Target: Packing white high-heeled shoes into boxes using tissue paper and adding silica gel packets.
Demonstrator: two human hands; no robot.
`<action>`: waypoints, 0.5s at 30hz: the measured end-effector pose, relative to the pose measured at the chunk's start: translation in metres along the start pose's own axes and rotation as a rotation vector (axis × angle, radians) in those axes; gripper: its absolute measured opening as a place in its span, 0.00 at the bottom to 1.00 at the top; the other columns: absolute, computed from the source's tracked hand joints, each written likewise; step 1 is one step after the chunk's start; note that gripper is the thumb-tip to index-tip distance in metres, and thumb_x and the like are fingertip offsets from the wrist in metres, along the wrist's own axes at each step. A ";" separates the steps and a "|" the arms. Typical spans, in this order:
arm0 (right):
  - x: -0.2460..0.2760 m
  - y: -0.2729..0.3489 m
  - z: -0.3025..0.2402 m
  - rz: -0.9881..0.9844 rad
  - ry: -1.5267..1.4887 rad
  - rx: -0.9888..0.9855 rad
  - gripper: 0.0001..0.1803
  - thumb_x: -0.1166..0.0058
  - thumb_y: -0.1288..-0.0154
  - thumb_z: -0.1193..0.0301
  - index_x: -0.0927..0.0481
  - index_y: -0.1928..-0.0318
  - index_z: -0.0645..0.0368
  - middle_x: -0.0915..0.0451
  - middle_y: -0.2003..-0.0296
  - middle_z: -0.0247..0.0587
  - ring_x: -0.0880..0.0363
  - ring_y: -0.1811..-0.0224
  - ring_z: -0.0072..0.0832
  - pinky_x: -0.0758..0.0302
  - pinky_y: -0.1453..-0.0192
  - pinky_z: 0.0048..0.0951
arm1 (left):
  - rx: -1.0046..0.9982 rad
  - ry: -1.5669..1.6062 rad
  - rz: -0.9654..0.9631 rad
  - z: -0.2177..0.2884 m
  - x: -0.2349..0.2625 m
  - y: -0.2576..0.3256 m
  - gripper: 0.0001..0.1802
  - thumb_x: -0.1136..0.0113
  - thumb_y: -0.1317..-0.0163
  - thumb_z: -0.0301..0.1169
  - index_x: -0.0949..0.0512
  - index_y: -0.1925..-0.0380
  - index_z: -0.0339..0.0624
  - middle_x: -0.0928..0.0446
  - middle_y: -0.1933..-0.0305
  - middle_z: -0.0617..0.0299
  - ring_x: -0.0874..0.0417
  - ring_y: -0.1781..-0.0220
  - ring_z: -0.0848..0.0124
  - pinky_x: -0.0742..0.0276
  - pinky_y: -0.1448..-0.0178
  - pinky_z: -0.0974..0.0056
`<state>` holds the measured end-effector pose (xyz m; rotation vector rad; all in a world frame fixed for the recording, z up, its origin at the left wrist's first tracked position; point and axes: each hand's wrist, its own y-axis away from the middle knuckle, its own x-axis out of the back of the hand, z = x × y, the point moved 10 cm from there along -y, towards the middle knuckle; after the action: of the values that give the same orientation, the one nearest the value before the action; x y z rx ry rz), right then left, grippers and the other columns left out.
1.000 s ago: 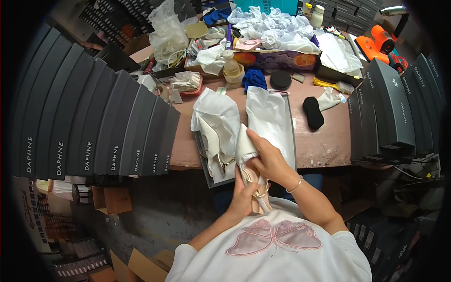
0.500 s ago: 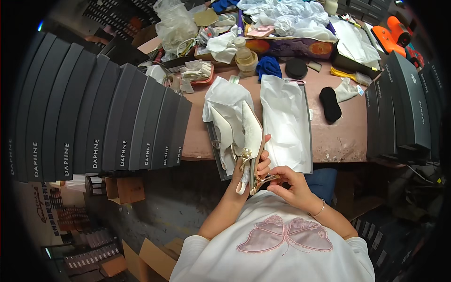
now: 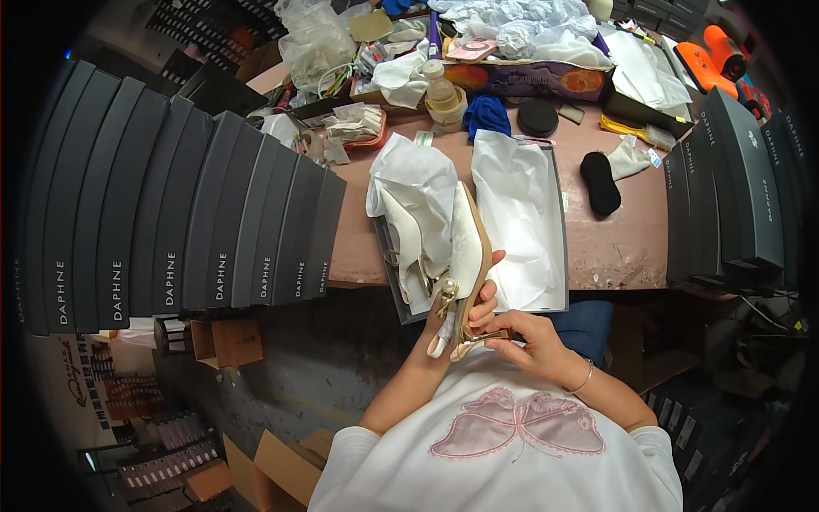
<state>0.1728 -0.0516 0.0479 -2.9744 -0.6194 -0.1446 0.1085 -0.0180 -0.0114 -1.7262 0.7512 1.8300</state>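
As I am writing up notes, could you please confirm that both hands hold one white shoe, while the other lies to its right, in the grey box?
Not quite: the head view shows the other white shoe to the left of the held shoe. The left hand and right hand do hold one, and the other is in the grey box.

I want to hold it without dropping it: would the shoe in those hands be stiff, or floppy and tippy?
The shoe in the left hand is probably stiff, since its sole seems to hold its curve. Its strap may flop, being a thin loop. Stood up, it might tip: its heel looks slim.
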 end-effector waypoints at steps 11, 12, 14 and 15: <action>0.006 -0.002 0.001 0.021 -0.621 -0.112 0.08 0.44 0.36 0.76 0.24 0.56 0.64 0.19 0.62 0.45 0.20 0.67 0.27 0.21 0.62 0.27 | -0.110 0.149 0.203 0.010 -0.003 -0.002 0.41 0.52 0.35 0.55 0.43 0.34 0.32 0.27 0.51 0.48 0.23 0.53 0.59 0.23 0.50 0.58; 0.005 -0.001 0.007 0.034 -0.904 -0.168 0.07 0.46 0.35 0.76 0.24 0.56 0.64 0.19 0.61 0.45 0.20 0.67 0.27 0.21 0.62 0.27 | -0.241 0.047 0.292 0.021 0.000 -0.003 0.40 0.54 0.34 0.56 0.41 0.35 0.33 0.28 0.47 0.47 0.25 0.46 0.55 0.26 0.43 0.54; 0.023 -0.005 -0.006 0.164 -1.249 -0.170 0.08 0.49 0.30 0.70 0.27 0.59 0.62 0.22 0.68 0.42 0.21 0.69 0.27 0.22 0.63 0.27 | -0.401 -0.057 0.251 0.042 0.007 -0.004 0.37 0.60 0.33 0.56 0.36 0.37 0.36 0.33 0.35 0.47 0.39 0.29 0.49 0.42 0.27 0.47; 0.031 -0.008 -0.009 0.232 -1.361 -0.160 0.09 0.50 0.29 0.67 0.28 0.59 0.61 0.23 0.70 0.40 0.22 0.70 0.27 0.23 0.64 0.26 | -0.441 -0.126 0.322 0.055 0.022 0.001 0.32 0.58 0.33 0.52 0.33 0.38 0.40 0.32 0.35 0.51 0.35 0.30 0.53 0.40 0.28 0.47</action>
<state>0.1971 -0.0332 0.0608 -2.8176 -0.2794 1.9805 0.0676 0.0196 -0.0311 -1.8053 0.6354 2.4491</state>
